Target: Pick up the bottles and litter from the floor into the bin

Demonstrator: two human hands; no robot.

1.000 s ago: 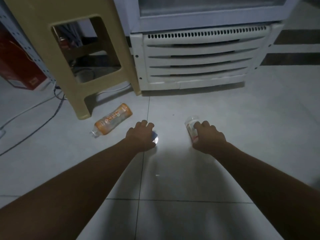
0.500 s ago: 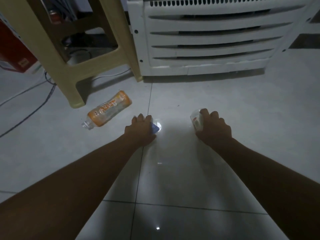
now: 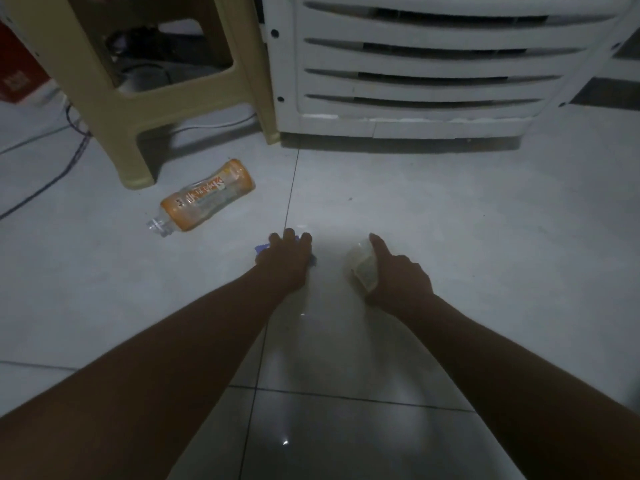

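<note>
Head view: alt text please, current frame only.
Two bare arms reach down to a tiled floor: the left hand curls over a blue scrap of litter, the right hand grips a small clear container. An orange-labelled bottle lies on its side to the left, near a beige stool and a white louvred appliance.

Bottle lies on floor, near stool, left of both hands; louvred appliance stands far right.
</note>
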